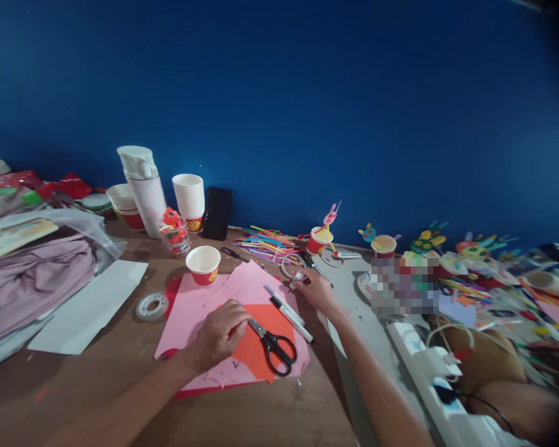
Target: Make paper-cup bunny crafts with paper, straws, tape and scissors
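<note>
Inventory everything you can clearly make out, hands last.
pink paper: uncounted, pink, centre
orange paper: uncounted, orange, on pink paper
scissors: 1, black, on orange paper
pens: 2, pale, beside scissors
paper cup: 1, red, on pink paper
tape roll: 1, white, left
bottle: 1, white, by wall
jar: 1, clear, by bottle
cup stack: 1, white, by phone
phone: 1, black, by wall
thin sticks: many, multicoloured, by wall
decorated cups: several, multicoloured, right
power strip: 1, white, lower right
cloth: 1, mauve, left
left hand: 1, near scissors
right hand: 1, near sticks
</note>
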`<move>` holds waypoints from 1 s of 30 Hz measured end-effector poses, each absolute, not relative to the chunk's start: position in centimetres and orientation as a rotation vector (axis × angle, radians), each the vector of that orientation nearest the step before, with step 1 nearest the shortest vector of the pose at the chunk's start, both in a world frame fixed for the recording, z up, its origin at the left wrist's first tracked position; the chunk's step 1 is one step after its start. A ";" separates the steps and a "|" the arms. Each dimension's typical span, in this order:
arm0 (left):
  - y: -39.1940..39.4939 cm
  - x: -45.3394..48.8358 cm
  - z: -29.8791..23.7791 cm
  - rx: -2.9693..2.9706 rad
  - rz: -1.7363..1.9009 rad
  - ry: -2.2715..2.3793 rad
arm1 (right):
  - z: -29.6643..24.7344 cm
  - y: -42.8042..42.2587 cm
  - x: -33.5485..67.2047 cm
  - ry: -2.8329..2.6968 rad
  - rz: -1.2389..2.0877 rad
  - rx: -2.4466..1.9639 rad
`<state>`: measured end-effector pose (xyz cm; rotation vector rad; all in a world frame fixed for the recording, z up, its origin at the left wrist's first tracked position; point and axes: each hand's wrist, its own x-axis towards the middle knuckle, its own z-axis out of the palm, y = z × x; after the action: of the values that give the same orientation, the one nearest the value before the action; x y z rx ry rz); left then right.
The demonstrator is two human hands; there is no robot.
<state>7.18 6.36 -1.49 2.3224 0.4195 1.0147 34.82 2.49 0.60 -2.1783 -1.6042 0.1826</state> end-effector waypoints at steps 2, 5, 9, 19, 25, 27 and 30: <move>6.4 7.1 -1.5 2.313 1.016 0.424 | 0.7 2.1 35.5 -1.605 0.193 -2.216; 6.5 6.9 -1.6 2.303 1.018 0.440 | 1.4 1.3 36.7 -1.616 0.199 -2.264; 6.5 6.9 -1.7 2.299 0.996 0.460 | 1.7 0.7 37.3 -1.593 0.144 -2.304; 6.6 6.9 -1.8 2.304 0.944 0.476 | 2.4 0.7 36.9 -1.467 0.003 -2.378; 6.5 6.8 -1.7 2.317 0.946 0.469 | 5.1 -0.1 33.2 -1.611 -0.096 -2.325; 6.5 6.8 -1.6 2.319 0.942 0.479 | 4.8 -0.2 31.3 -1.834 0.111 -2.332; 6.5 6.9 -1.4 2.313 0.891 0.518 | 3.4 0.1 29.0 -1.980 0.209 -2.308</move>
<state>6.87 6.45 -1.41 2.3134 0.5176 0.8906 29.05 0.09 3.42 -2.3076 -1.9802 0.2087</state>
